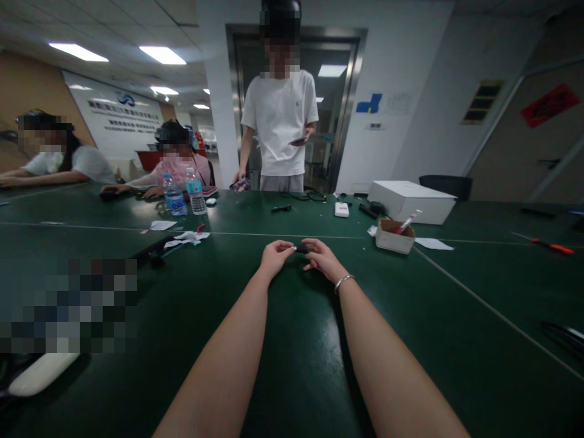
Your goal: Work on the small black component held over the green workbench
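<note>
My left hand (pixel 275 257) and my right hand (pixel 325 260) meet above the green table (pixel 292 377), near its middle. Between their fingertips is a small black object with a silvery end (pixel 301 249); its exact kind is too small to make out. The left thumb and fingers pinch the silvery end. At the black end, the right thumb and fingers close round it, with the lower fingers curled loosely. A silver bracelet (pixel 344 283) circles my right wrist.
Beyond my hands lie a small cardboard box (pixel 395 237) with a pen-like stick, a white box (pixel 410 201), a white case (pixel 341 210) and black cables. Two water bottles (pixel 196 191) and paper scraps (pixel 185 238) are at left. A person (pixel 283 121) stands opposite; two others sit left.
</note>
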The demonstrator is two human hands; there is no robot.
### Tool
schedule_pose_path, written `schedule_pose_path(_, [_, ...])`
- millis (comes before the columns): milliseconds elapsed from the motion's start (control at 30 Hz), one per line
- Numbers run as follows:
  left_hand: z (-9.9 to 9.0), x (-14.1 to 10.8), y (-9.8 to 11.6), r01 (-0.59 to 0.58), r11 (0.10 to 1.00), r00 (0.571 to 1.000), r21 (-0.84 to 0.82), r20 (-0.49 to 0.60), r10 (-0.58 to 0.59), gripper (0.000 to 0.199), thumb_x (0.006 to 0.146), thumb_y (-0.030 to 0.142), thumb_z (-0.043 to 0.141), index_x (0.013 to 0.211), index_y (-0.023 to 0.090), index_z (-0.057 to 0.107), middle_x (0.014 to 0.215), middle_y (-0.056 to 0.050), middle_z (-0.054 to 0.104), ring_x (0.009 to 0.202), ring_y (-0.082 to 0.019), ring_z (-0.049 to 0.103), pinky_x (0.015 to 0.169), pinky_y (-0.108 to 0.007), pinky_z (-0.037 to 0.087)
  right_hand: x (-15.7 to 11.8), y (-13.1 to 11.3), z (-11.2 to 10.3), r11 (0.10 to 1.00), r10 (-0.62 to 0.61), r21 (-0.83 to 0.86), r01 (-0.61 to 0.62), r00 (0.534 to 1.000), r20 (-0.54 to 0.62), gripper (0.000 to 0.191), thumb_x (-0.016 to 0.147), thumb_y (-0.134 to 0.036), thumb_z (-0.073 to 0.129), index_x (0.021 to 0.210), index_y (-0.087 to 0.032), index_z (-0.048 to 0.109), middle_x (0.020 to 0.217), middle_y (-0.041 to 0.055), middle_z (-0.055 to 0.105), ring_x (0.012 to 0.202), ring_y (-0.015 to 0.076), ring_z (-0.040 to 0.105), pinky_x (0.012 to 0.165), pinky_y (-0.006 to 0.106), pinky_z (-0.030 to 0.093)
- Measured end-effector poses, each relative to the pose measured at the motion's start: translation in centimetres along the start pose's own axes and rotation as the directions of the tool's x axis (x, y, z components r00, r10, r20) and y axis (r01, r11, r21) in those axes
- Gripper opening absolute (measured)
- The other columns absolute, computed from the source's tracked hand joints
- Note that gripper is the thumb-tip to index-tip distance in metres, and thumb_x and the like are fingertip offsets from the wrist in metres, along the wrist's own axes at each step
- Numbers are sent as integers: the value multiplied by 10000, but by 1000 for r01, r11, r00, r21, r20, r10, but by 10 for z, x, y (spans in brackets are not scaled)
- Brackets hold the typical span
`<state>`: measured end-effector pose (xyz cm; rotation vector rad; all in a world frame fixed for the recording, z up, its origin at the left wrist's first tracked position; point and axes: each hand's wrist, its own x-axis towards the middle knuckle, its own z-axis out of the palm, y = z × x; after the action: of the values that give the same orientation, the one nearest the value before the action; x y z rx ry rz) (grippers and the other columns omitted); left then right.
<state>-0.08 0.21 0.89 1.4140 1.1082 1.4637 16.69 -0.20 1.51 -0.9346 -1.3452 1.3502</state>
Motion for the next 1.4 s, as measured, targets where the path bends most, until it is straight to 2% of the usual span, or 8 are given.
schedule_pose_path(200, [-1, 0, 0, 1, 1000, 1000, -5, 14, -1, 168, 620, 149, 706, 788, 139, 691, 803, -78, 702, 758, -170, 641, 808, -335, 485, 0, 0, 0, 1000, 22, 10, -22, 1000, -21, 213, 806, -210, 565, 1015, -174, 545, 676, -36, 600, 345, 8, 368, 484, 247, 578])
schedule_pose_path(367, [-1, -1, 2, 8, 1000, 1000, 0, 9, -8, 166, 614, 157, 715, 777, 142, 691, 783, -66, 697, 743, -164, 634, 793, -325, 485, -2, -2, 0, 1000, -15, 21, 15, 1000, 1, 365, 718, -98, 594, 1058, -218, 542, 816, -35, 628, 383, 11, 444, 521, 255, 589])
schedule_pose_path(500, [-1, 0, -1, 3, 1000, 1000, -17, 24, -3, 176, 616, 179, 727, 784, 143, 693, 783, -65, 696, 750, -165, 636, 809, -330, 480, -2, -2, 0, 1000, 17, -4, -18, 1000, -3, 211, 809, -220, 550, 1014, -171, 557, 677, -33, 613, 337, 6, 354, 488, 239, 577])
schedule_pose_path(800, [-1, -1, 2, 4, 1000, 1000, 23, 7, -4, 159, 623, 150, 714, 779, 137, 689, 762, -62, 695, 718, -159, 628, 780, -322, 483, -1, 0, -1, 1000, 14, 20, -15, 1000, 9, 191, 812, -192, 560, 1002, -173, 560, 726, -21, 622, 346, 6, 376, 487, 252, 579])
schedule_pose_path(933, [-1, 0, 0, 10, 1000, 1000, 0, 18, -10, 155, 630, 147, 705, 783, 136, 687, 747, -60, 691, 714, -158, 630, 781, -321, 480, -1, 0, -1, 999, -35, 21, 35, 999, 28, 349, 723, -98, 609, 1052, -205, 564, 870, -21, 624, 391, -4, 432, 521, 239, 589])
schedule_pose_path(1067, [-2, 1, -3, 0, 1000, 999, -11, 33, 0, 159, 641, 175, 703, 796, 142, 685, 733, -53, 686, 710, -157, 630, 777, -319, 479, -1, 0, -1, 1000, 8, 4, -8, 1000, 5, 235, 808, -246, 583, 1032, -175, 572, 729, -19, 622, 361, 6, 371, 509, 246, 585])
schedule_pose_path(1233, [-1, 1, -3, 8, 1000, 1000, -21, 24, -7, 157, 620, 173, 711, 770, 145, 676, 702, -44, 675, 696, -157, 626, 751, -308, 482, 0, 1, -2, 1000, -10, 26, 9, 1000, 11, 308, 740, -122, 609, 1036, -197, 566, 786, -26, 632, 369, 5, 400, 519, 252, 590])
schedule_pose_path(1400, [-1, 2, -4, -7, 1000, 999, -10, 33, 7, 176, 626, 209, 718, 786, 147, 680, 716, -48, 678, 701, -158, 627, 752, -309, 481, 0, 1, -2, 1000, 18, 24, -18, 1000, 0, 215, 817, -217, 559, 1028, -177, 557, 702, -24, 617, 345, 5, 352, 497, 250, 583])
